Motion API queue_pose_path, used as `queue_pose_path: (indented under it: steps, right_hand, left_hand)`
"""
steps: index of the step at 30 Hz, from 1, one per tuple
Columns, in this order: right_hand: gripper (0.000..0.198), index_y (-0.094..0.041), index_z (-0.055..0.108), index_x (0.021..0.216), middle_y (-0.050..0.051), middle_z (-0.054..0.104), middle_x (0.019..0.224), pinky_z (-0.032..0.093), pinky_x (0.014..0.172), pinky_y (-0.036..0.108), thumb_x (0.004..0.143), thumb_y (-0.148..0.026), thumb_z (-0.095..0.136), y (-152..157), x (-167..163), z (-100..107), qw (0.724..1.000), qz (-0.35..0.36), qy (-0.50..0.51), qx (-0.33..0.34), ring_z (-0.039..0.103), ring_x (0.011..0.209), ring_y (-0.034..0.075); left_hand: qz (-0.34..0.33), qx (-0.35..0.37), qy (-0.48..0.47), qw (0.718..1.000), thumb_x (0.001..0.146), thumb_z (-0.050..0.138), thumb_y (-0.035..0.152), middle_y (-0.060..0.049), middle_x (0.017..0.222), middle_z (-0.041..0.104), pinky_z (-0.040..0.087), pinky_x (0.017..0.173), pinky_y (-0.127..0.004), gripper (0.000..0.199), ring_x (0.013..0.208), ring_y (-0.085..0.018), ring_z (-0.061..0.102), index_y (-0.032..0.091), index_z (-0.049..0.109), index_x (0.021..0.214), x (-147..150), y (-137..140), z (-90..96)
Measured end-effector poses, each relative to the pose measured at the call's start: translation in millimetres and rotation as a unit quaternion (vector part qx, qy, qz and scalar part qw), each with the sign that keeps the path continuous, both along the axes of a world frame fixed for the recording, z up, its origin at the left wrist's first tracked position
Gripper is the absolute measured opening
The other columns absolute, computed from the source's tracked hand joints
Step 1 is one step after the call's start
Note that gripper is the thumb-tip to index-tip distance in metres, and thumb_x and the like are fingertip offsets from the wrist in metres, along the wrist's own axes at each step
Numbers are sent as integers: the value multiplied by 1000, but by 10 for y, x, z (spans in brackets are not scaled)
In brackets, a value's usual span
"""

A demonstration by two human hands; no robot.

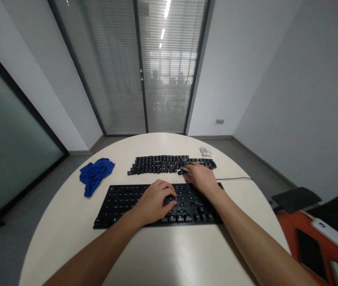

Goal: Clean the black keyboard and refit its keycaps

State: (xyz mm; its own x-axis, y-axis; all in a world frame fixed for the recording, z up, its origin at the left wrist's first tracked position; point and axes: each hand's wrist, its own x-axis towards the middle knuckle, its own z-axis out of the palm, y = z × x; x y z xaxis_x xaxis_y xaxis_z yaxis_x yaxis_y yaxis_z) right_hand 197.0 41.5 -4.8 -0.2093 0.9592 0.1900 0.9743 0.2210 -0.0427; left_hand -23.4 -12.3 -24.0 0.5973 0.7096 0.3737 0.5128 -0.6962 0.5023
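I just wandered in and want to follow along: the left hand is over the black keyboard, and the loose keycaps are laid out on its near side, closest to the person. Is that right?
Not quite: the head view shows the loose keycaps laid out on the far side of the black keyboard. The left hand is over it, as you say.

My arms are bare as far as I can see them. At seven o'clock my left forearm (97, 250) is smooth, broad near the bottom edge and narrowing evenly to a slimmer wrist; at five o'clock my right forearm (252, 240) has the same long taper. My left hand (154, 201) is bare, with slim fingers and a rounded thumb tip. My right hand (203, 179), at about two o'clock from it, is bare too, its fingertips partly hidden.
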Motion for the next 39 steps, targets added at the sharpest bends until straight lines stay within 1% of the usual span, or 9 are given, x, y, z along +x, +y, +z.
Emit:
queue_pose_path:
  steps: [14, 18, 20, 22, 24, 27, 29, 33, 39]
  right_hand:
    - [19, -24, 71, 100, 6, 71, 101, 44, 68, 26, 95, -34, 56, 43, -47, -48, 1000, -16, 7, 14, 68, 86, 21]
    - [32, -20, 71, 96, 8, 71, 95, 44, 72, 27, 102, -38, 44, -14, -9, 72, 995, 4, 76, 71, 67, 86, 21]
    - [40, -18, 71, 94, 10, 70, 92, 44, 77, 29, 104, -38, 38, -74, 52, 148, 986, 25, 131, 102, 67, 87, 22]
    - [48, -17, 71, 91, 11, 70, 94, 44, 81, 30, 105, -41, 32, -149, 135, 206, 972, 52, 201, 111, 66, 90, 23]
    - [54, -17, 73, 89, 9, 69, 88, 45, 79, 30, 105, -44, 29, -220, 227, 230, 957, 79, 272, 68, 66, 84, 21]
    - [54, -17, 72, 89, 2, 62, 61, 45, 62, 28, 103, -51, 33, -285, 343, 205, 929, 131, 339, -70, 61, 58, 16]
    - [47, -17, 68, 85, -2, 56, 53, 42, 52, 25, 99, -54, 43, -295, 390, 169, 902, 148, 382, -135, 56, 49, 14]
    - [38, -18, 60, 75, -4, 55, 56, 42, 47, 22, 87, -54, 64, -286, 419, 120, 857, 154, 451, -199, 58, 48, 13]
    - [41, -18, 56, 68, -3, 54, 61, 48, 49, 23, 81, -52, 72, -318, 416, 145, 841, 176, 445, -252, 61, 51, 13]
  left_hand:
    - [-2, 3, 2, 1000, 85, 68, 20, -6, 108, 66, 46, 98, -41, 12, 107, -24, 55, 19, 67, 97, -7, 0, -7]
    - [4, 3, 19, 1000, 85, 68, 21, -5, 108, 66, 46, 97, -40, 13, 106, -24, 55, 20, 67, 98, -13, 2, -4]
    - [11, 2, 30, 1000, 84, 69, 21, -5, 106, 66, 47, 96, -40, 13, 106, -24, 56, 20, 67, 97, -23, 1, 14]
    - [21, 2, 45, 999, 83, 69, 20, -5, 104, 65, 47, 95, -40, 13, 105, -24, 56, 20, 66, 95, -33, -1, 40]
    - [35, 2, 61, 998, 80, 68, 19, -5, 101, 65, 47, 94, -40, 13, 103, -25, 56, 20, 66, 93, -39, -4, 65]
    - [54, 9, 71, 996, 77, 66, 16, -5, 98, 64, 48, 90, -41, 14, 100, -25, 56, 20, 65, 91, -39, -9, 82]
    - [60, 16, 69, 996, 76, 65, 14, -5, 98, 64, 48, 90, -41, 16, 99, -26, 55, 20, 64, 91, -34, -14, 76]
    - [39, 22, 49, 998, 77, 62, 11, -5, 101, 64, 46, 93, -42, 19, 102, -25, 54, 20, 64, 94, -22, -17, 40]
    - [17, 14, 26, 999, 78, 61, 9, -6, 106, 63, 46, 97, -42, 21, 106, -24, 53, 20, 63, 95, -20, -1, 10]
